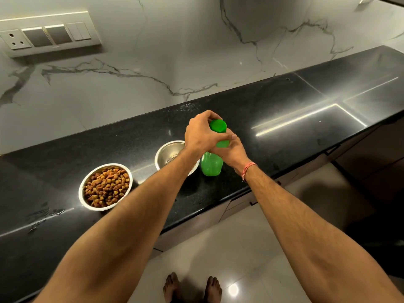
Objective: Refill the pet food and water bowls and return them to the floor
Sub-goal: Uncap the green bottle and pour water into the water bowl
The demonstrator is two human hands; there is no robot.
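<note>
A green plastic bottle (211,167) stands upright on the black counter (284,110). My left hand (202,133) wraps around its green cap (218,125) from the left. My right hand (229,149) grips the bottle's neck just below the cap. A steel bowl (106,186) full of brown kibble sits near the counter's front edge at the left. A second steel bowl (169,153) stands just left of the bottle, partly hidden by my left forearm; I cannot tell whether it holds water.
A marble wall with a switch and socket panel (49,33) rises behind the counter. Water smears mark the counter's left front. Cabinet fronts (218,213) drop below the edge to a light tiled floor (262,259), where my bare feet stand.
</note>
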